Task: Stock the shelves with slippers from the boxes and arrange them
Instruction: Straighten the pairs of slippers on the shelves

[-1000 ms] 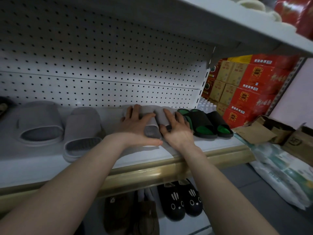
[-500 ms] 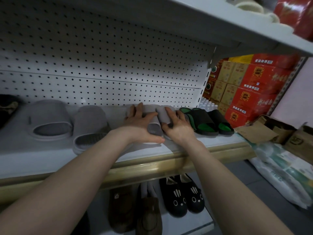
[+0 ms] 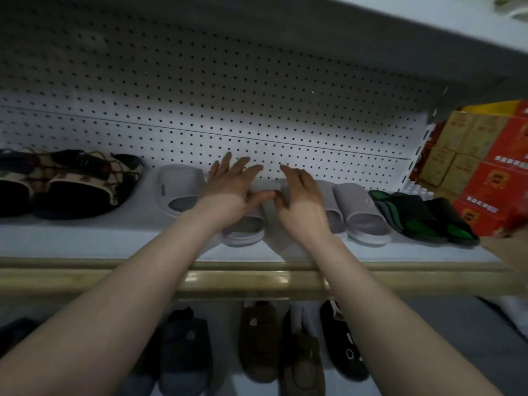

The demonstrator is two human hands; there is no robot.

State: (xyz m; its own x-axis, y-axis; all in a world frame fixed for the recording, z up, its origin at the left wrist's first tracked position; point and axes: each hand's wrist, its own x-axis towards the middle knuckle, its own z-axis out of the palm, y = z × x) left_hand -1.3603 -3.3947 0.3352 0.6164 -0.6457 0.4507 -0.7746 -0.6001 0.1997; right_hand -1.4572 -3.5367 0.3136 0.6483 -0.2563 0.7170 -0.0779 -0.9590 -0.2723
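Several grey slide slippers stand in a row on the white shelf point(image 3: 85, 241). My left hand point(image 3: 231, 187) hovers over or on the toe of one grey slipper point(image 3: 243, 230), fingers spread and straight. Its partner, another grey slipper point(image 3: 178, 190), lies just to the left. My right hand point(image 3: 300, 204) is beside it, fingers extended, covering part of the nearest slipper of a second grey pair point(image 3: 363, 218). The two thumbs almost meet over the gap between the pairs. Neither hand grips anything.
Black-and-green slippers point(image 3: 414, 218) end the row on the right; patterned dark slippers point(image 3: 71, 181) sit at the left. Brown, blue and black slippers point(image 3: 257, 338) fill the lower shelf. Red and tan cartons point(image 3: 485, 167) stack at the right. Another shelf hangs close overhead.
Both hands have left the right grey pair and moved left to the gap between the pairs. Their fingers have lifted and spread. The view has swung left.
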